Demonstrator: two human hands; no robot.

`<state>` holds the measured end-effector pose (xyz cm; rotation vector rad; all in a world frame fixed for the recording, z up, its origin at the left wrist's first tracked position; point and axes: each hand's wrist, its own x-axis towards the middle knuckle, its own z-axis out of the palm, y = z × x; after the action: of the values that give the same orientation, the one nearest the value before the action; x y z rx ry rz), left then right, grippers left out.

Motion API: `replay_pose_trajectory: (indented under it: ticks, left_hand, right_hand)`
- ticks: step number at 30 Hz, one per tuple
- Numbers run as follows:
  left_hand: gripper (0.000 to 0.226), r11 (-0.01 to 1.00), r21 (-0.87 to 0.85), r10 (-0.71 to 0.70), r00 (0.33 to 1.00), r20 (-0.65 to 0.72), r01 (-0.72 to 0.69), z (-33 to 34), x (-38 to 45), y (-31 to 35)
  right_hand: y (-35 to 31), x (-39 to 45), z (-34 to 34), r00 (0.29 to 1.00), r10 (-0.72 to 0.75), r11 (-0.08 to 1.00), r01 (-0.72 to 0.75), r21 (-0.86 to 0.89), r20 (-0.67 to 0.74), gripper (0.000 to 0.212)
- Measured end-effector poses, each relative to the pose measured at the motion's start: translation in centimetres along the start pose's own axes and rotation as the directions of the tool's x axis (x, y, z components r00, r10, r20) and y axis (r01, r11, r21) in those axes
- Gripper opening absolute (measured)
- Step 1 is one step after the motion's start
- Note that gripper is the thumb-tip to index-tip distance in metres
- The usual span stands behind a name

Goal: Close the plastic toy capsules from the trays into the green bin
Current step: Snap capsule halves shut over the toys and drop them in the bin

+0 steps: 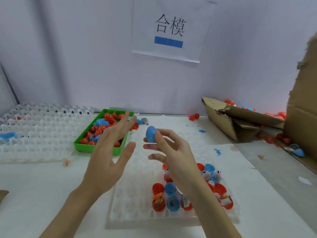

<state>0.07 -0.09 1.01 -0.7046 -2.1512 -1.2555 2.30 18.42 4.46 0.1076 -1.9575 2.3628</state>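
Leftmost, a stack of clear, knobbly plastic trays [37, 127] lies on the white counter [42, 186], cut off by the frame edge; one open blue shell [7, 136] sits in it. Beside it the green bin [80, 143], a shallow rectangle, holds glossy red and blue capsules [101, 129], partly hidden by the left hand [109, 152], which hovers over the bin's near corner with fingers spread, released. Just right of that, the right hand [171, 152] pinches a smooth blue capsule [151, 134] at its fingertips, above the near tray [137, 203]. This tray's right half carries open red and blue halves [171, 194] with small toys inside, too blurred to identify; the right forearm covers some. Far right, torn cardboard boxes [240, 117] hold more capsules, mostly out of sight.
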Motion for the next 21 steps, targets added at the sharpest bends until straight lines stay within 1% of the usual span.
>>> replay_pose_trajectory:
  ticks: [2,3,4,5,6,7,8,9,10,11,12,13,14,16,18,20,21]
  left_hand:
    - [0.047,0.999,0.005,-0.037,0.991,-0.132,0.038,-0.9,0.3,-0.5]
    - [0.041,0.998,-0.011,-0.061,0.982,-0.181,0.060,-1.1,0.3,-0.8]
    - [0.038,0.996,-0.034,-0.084,0.973,-0.216,0.079,-1.2,0.4,-1.0]
    - [0.036,0.995,-0.040,-0.096,0.967,-0.235,0.089,-1.2,0.4,-1.0]
    - [0.035,0.996,-0.031,-0.094,0.966,-0.243,0.089,-1.0,0.4,-1.1]
    - [0.036,0.996,-0.018,-0.092,0.967,-0.238,0.090,-0.7,0.4,-1.1]
    - [0.034,0.995,-0.015,-0.097,0.970,-0.222,0.096,-0.5,0.3,-1.2]
    - [0.029,0.995,-0.010,-0.100,0.973,-0.209,0.101,-0.3,0.3,-1.2]
    - [0.021,0.995,-0.006,-0.095,0.976,-0.194,0.096,-0.2,0.2,-1.3]
    - [0.019,0.997,0.007,-0.077,0.980,-0.181,0.079,-0.1,0.2,-1.3]
    - [0.020,0.998,0.023,-0.052,0.984,-0.169,0.057,0.0,0.1,-1.4]
    - [0.019,0.998,0.045,-0.033,0.986,-0.166,0.041,0.1,0.1,-1.5]
    - [0.015,0.998,0.053,-0.031,0.987,-0.161,0.040,0.0,0.1,-1.6]
    - [0.023,0.997,0.061,-0.040,0.986,-0.163,0.050,-0.1,0.0,-1.6]
    - [0.024,0.997,0.064,-0.042,0.988,-0.150,0.053,0.0,0.1,-1.6]
    - [0.022,0.997,0.055,-0.057,0.993,-0.108,0.063,0.2,0.0,-1.6]
    - [0.022,0.997,0.044,-0.067,0.995,-0.079,0.070,0.3,-0.1,-1.6]
  right_hand:
    - [-0.1,0.4,-0.8,0.995,0.100,0.994,-0.100,0.031,-0.010,0.029]
    - [-0.6,0.9,-1.4,0.986,0.166,0.979,-0.164,0.118,-0.001,0.029]
    - [-1.5,1.8,-2.4,0.978,0.204,0.940,-0.207,0.273,0.039,0.030]
    - [-2.9,2.9,-3.6,0.976,0.193,0.851,-0.216,0.479,0.097,0.031]
    - [-4.6,4.1,-5.0,0.983,0.133,0.705,-0.184,0.685,0.127,0.031]
    - [-6.5,5.3,-6.5,0.993,0.065,0.549,-0.120,0.827,0.101,0.030]
    - [-8.3,6.6,-7.9,0.999,0.030,0.449,-0.054,0.892,0.046,0.030]
    - [-9.7,7.6,-8.8,0.999,0.036,0.450,-0.015,0.893,-0.002,0.031]
    - [-10.4,8.3,-9.5,0.997,0.070,0.542,-0.006,0.840,-0.038,0.033]
    - [-10.4,8.6,-10.1,0.991,0.117,0.672,-0.027,0.740,-0.071,0.034]
    - [-9.9,8.5,-10.6,0.984,0.149,0.795,-0.061,0.604,-0.097,0.034]
    - [-9.0,8.2,-11.0,0.981,0.161,0.880,-0.093,0.466,-0.108,0.032]
    - [-7.9,7.7,-11.4,0.980,0.164,0.931,-0.116,0.347,-0.112,0.029]
    - [-6.3,6.4,-12.3,0.981,0.153,0.980,-0.135,0.145,-0.122,0.025]
    - [-5.3,4.9,-12.7,0.979,0.125,0.988,-0.138,-0.075,-0.161,0.024]
    - [-4.7,3.6,-12.3,0.980,0.086,0.939,-0.139,-0.314,-0.177,0.022]
    - [-4.5,3.0,-11.9,0.985,0.067,0.887,-0.133,-0.442,-0.161,0.021]
